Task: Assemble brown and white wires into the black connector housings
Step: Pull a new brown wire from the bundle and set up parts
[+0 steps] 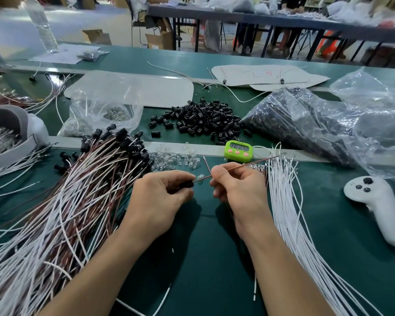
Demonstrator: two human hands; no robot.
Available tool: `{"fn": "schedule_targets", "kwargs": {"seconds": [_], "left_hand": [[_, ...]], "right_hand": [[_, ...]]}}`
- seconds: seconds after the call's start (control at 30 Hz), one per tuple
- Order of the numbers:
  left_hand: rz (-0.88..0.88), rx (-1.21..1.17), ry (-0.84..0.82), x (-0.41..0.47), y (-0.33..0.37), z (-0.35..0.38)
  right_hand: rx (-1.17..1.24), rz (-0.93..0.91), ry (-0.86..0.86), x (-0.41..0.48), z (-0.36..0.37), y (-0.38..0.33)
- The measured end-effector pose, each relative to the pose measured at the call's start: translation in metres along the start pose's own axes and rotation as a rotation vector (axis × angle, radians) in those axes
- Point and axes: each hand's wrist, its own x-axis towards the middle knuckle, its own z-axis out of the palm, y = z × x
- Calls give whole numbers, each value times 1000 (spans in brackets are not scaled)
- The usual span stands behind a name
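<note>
We grip one black housing [184, 184] in L hand [162, 197], fingers curled round it. R hand [237, 190] pinches brown wire [203, 178]; wire end meets housing. Both held above green table [203, 258], white wires [290, 213] to R.

Head view, forward and down, close

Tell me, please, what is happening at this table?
A person is fitting wires into small black housings by hand. The left hand holds one black housing, and the right hand pinches a brown wire whose end meets that housing. Finished pieces lie piled on the left and loose white wires on the right. Spare housings are heaped behind, near a green timer.
</note>
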Motion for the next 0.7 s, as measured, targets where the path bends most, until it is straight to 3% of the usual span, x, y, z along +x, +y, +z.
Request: {"fn": "schedule_targets", "kwargs": {"seconds": [0.2,0.37,0.5,0.7], "left_hand": [[52,-35,-78,-2,2,0],[-13,-83,-59,1,-3,2],[-8,-31,-114,2,-7,3],[-7,87,-68,2,-7,3]], "right_hand": [[-91,-16,-124,-4,7,5],[-202,-25,-161,-5,8,4],[-268,-36,-142,-6,9,6],[-126,-5,12,-2,6,6]]}}
